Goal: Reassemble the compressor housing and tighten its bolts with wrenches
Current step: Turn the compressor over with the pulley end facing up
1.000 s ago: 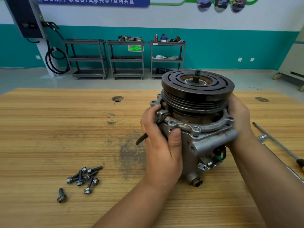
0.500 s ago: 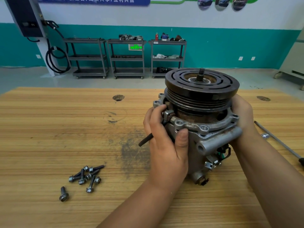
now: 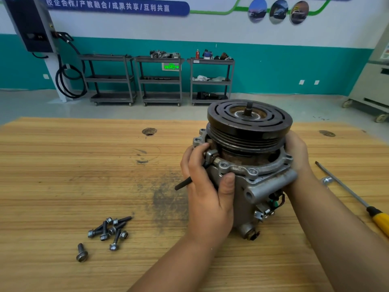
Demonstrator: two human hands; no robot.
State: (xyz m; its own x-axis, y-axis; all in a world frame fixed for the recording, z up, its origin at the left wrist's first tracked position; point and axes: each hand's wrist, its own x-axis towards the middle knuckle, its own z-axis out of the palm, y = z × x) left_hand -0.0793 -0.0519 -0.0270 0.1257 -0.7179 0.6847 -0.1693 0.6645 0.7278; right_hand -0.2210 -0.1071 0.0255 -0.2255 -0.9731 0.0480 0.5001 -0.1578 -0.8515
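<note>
Blue banner [image 3: 117, 6]: 校企合作/产教融合/成果共享/互利共赢 | left hand [image 3: 207, 199], right hand [image 3: 299, 152] grip compressor [image 3: 249, 131]

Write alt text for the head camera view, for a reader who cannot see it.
The left hand and right hand hold a metal compressor upright at a wooden table, black pulley on top. Loose bolts lie to its left; a yellow-handled screwdriver lies to its right.

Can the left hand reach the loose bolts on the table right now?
Likely yes, if it lets go: the left hand grips the compressor, with only bare table between it and the bolts.
</note>
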